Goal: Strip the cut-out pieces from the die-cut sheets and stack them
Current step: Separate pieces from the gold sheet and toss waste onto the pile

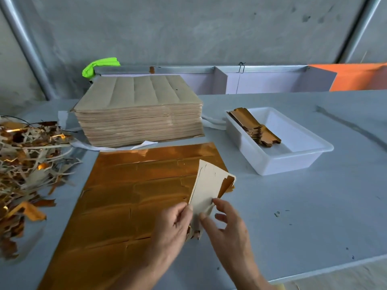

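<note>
A gold foil die-cut sheet [129,195] lies flat on the table in front of me, its cut lines showing. Its right edge is folded up and back, so the beige underside of that flap [209,185] faces me. My left hand [173,229] pinches the flap's lower left edge. On the flap's lower right edge my right hand [226,225] grips with thumb and fingers. Behind the sheet stands a tall stack of die-cut sheets [138,109], beige side up. Several stripped gold pieces [253,126] are stacked in a white plastic tray [293,162] at the right.
A heap of gold and beige waste strips [27,164] covers the table's left side. A low white and orange partition [272,80] runs behind the table, with a green cloth [98,65] on it. The table's front edge [335,266] is at the lower right.
</note>
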`<state>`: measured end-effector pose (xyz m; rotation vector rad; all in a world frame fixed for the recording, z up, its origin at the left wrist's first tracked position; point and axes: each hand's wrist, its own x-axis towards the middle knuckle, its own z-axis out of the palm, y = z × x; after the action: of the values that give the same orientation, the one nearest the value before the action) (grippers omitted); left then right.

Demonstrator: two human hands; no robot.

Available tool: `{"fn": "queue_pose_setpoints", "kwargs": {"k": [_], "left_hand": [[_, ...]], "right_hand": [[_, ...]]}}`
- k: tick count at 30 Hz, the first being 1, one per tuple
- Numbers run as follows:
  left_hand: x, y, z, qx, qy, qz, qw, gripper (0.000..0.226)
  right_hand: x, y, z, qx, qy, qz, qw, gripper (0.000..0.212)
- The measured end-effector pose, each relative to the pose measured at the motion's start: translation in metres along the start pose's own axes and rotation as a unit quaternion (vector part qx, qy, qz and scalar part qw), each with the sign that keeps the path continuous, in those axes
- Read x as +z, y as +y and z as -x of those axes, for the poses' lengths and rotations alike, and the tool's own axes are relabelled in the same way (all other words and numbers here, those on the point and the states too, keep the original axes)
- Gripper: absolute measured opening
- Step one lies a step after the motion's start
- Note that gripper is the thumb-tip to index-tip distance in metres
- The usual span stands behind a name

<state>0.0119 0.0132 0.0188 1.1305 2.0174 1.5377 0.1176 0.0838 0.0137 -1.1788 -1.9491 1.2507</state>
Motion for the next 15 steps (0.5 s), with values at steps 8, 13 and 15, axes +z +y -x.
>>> {"fn": "queue_pose_setpoints", "kwargs": {"k": [8, 13, 15], "left_hand": [[-0.0021, -0.0049, 0.0036, -0.012, -0.113, 0.059, 0.992, 0.015], [0.0012, -0.0067, 0.0078, -0.035, -0.153, 0.071, 0.985, 0.033], [-0.0001, -0.0067, 0.0062, -0.067, -0.170, 0.110, 0.977, 0.028]], "right_hand": [[0.0045, 0.0013, 0.0051, -0.048, -0.016, -0.021, 0.998, 0.079], [0.0010, -0.0016, 0.0068, -0.036, -0.040, -0.071, 0.996, 0.072], [0.0001, -0.0034, 0.0067, -0.039, -0.042, -0.097, 0.994, 0.058]]}}
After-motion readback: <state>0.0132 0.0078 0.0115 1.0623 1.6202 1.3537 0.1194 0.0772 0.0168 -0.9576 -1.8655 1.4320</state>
